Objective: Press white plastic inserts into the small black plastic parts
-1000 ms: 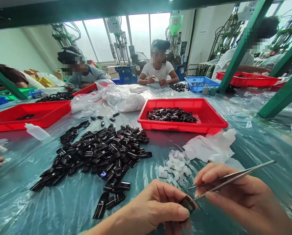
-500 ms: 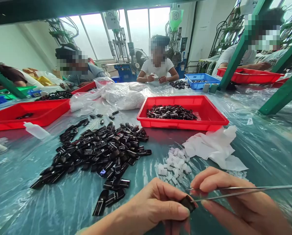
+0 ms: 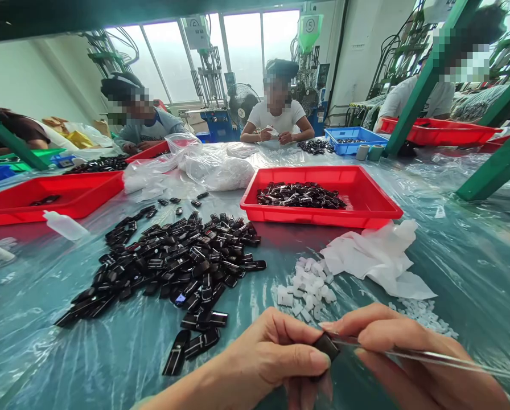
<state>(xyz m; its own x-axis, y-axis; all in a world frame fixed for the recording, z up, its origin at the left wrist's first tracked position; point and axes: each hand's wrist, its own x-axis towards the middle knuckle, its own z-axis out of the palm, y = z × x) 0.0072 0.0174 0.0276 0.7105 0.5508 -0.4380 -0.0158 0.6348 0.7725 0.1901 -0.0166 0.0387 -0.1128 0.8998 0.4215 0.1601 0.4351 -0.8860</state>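
Note:
My left hand [image 3: 280,356] pinches a small dark glossy piece [image 3: 327,346] between thumb and fingers, low in the view. From the right, my right hand [image 3: 404,347] grips a pair of metal tweezers [image 3: 430,359], whose tips reach the edge of that dark piece. Whether the tips hold anything small cannot be made out. Just beyond my hands lies a pile of small white plastic parts [image 3: 308,287]. Left of them spreads a large heap of similar black pieces [image 3: 186,262] with silvery lines.
A red tray [image 3: 323,216] holding more black pieces stands ahead. Crumpled white sheet [image 3: 370,256] and tiny clear bits [image 3: 423,316] lie at right. A squeeze bottle [image 3: 65,225] lies by another red tray [image 3: 67,210]. Green posts [image 3: 426,85] cross at right. Several co-workers sit opposite.
The tweezers have swung from roughly level to slanting down rightward, their arms now closer together. My right fingers have moved nearer the dark piece, and the tiny clear bits are more exposed.

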